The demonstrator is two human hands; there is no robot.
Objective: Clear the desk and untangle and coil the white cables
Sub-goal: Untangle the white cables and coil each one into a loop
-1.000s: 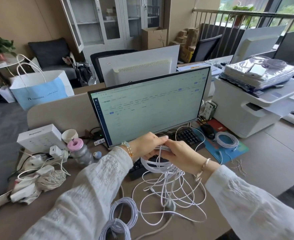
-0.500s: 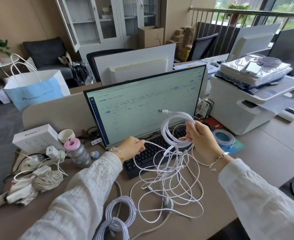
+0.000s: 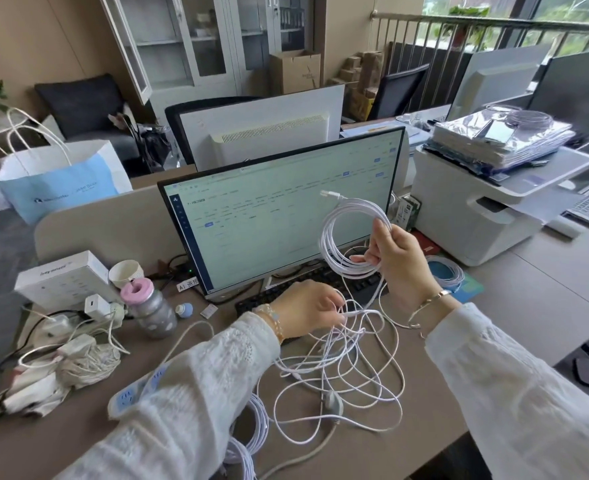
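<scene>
My right grip (image 3: 395,252) holds the coil (image 3: 353,237); left grip (image 3: 308,306) pinches loose cable (image 3: 338,368) below (feed slack slowly, untwisting loops).

1. The right hand (image 3: 395,258) holds a white coil (image 3: 350,237) up in front of the monitor (image 3: 251,220), its plug end sticking out at the top.
2. The left hand (image 3: 306,308) pinches a strand of the loose tangle (image 3: 338,368) on the desk (image 3: 528,306), over the keyboard (image 3: 261,299).
3. More coils (image 3: 256,424) lie near the desk's front edge.
4. A bottle (image 3: 151,308) stands left of the monitor, a printer (image 3: 466,216) to its right.
</scene>
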